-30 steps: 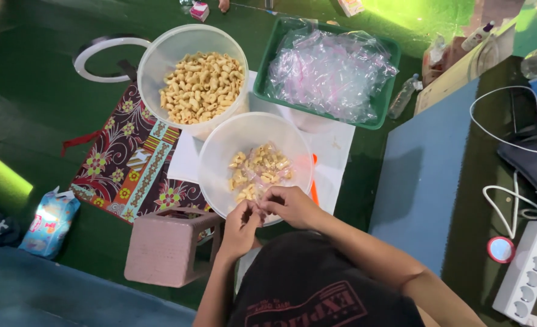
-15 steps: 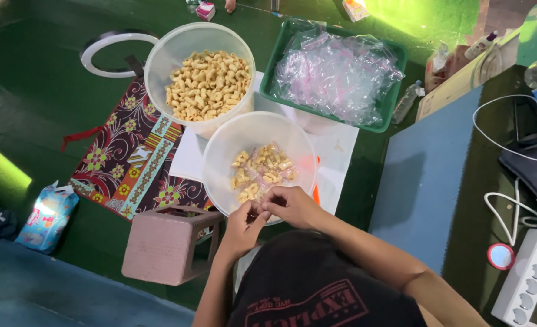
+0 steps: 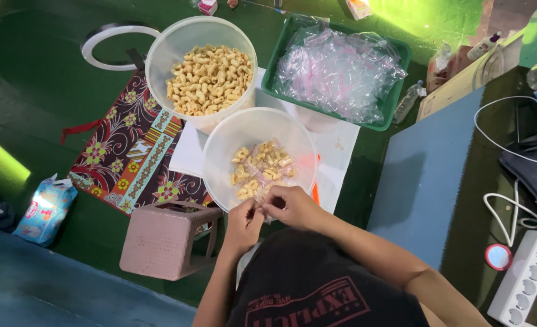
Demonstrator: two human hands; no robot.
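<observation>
My left hand (image 3: 244, 219) and my right hand (image 3: 294, 206) meet at the near rim of a clear plastic bowl (image 3: 220, 151). Their fingertips pinch a small clear bag (image 3: 262, 209) between them. The bowl holds several small packets of yellow curled snacks (image 3: 261, 172). Behind it stands a bigger clear tub (image 3: 159, 54) filled with loose yellow curled snacks (image 3: 206, 79). A green tray (image 3: 395, 121) at the back right is piled with empty clear plastic bags (image 3: 338, 66).
A patterned cloth (image 3: 123, 151) and white paper (image 3: 341, 151) lie under the bowls. A pink stool (image 3: 159, 242) stands by my left arm. A blue mat (image 3: 423, 175), a white power strip (image 3: 520, 275) with cables, a blue packet (image 3: 41, 209) and a white ring (image 3: 108, 36) lie around.
My hands stay together at the bowl's near rim, fingers working the small bag. The view has shifted slightly.
</observation>
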